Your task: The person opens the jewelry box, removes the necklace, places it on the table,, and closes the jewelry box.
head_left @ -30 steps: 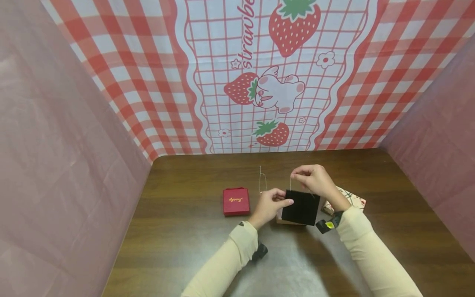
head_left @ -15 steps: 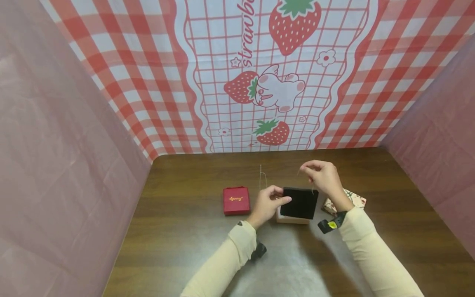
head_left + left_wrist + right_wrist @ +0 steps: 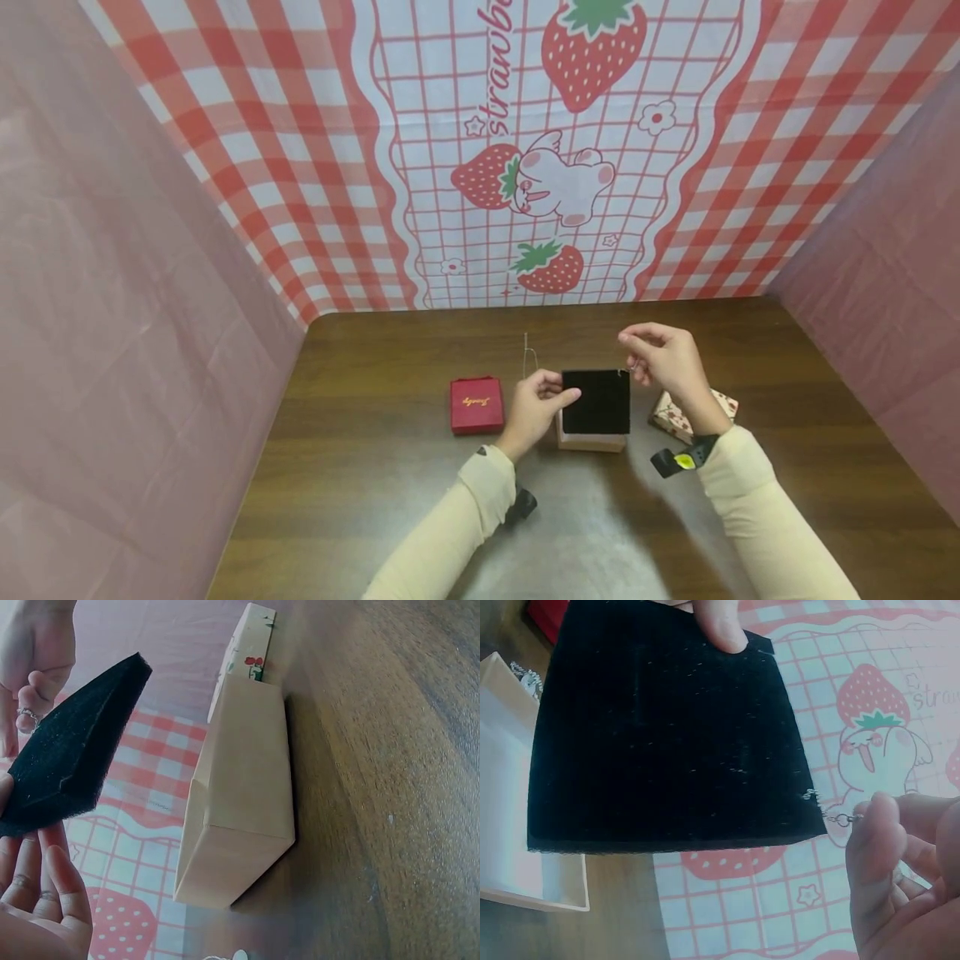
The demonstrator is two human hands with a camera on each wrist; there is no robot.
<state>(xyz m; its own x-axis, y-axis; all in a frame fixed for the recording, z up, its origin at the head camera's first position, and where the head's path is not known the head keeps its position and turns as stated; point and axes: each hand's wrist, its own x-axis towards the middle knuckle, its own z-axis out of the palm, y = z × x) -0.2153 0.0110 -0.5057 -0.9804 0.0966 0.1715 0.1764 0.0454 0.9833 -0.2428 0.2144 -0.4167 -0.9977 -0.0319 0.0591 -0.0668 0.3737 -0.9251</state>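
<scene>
My left hand [image 3: 528,412] holds a square black velvet pad [image 3: 596,402] by its left edge, thumb on the face. The pad is tilted above an open cream cardboard box [image 3: 592,444]. At the pad's upper right corner, my right hand [image 3: 667,362] pinches the ring end of a thin silver chain [image 3: 844,820] between thumb and finger. The chain catches on the pad's edge in the right wrist view. How much of it lies behind the pad is hidden. The left wrist view shows the pad [image 3: 79,746] edge-on, clear of the box [image 3: 251,757].
A flower-patterned box lid [image 3: 675,419] lies right of the cream box, partly behind my right wrist. To the left sits a red jewelry box [image 3: 477,406] with gold lettering. Another thin chain [image 3: 526,354] lies on the wooden table [image 3: 360,467] beyond my left hand.
My right hand has moved right, from above the pad to its upper right corner, drawing the chain along. The pad has shifted slightly left and up, showing more of the cream box beneath.
</scene>
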